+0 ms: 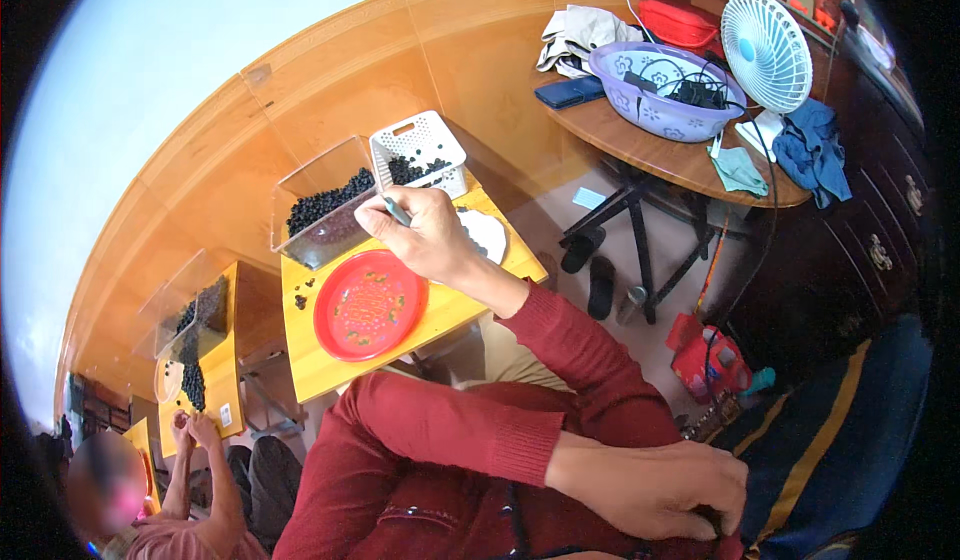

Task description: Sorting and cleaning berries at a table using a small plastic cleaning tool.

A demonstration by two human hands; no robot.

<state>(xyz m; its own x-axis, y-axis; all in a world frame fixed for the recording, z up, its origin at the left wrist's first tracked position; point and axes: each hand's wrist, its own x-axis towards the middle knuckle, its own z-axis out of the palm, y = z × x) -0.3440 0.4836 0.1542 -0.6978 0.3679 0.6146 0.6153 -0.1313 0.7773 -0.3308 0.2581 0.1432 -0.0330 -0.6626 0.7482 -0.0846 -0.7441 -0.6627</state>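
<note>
Slim grey tool [397, 210] was pinched between the thumb and fingers of one right hand [430, 232], near one clear bin [325, 241] of black berry-like pieces [330, 200] and one white perforated basket [425, 133]. One round red tray [380, 344] sat on one yellow table [310, 375]. One left hand [660, 485] lay against maroon clothing [450, 425], fingers curled; whether they gripped anything could not be told.

I counted one red tray [370, 305], one clear bin [325, 240] and one white basket [388, 145] just beyond it, one fan [767, 52] and two slippers [601, 288] to its right.
</note>
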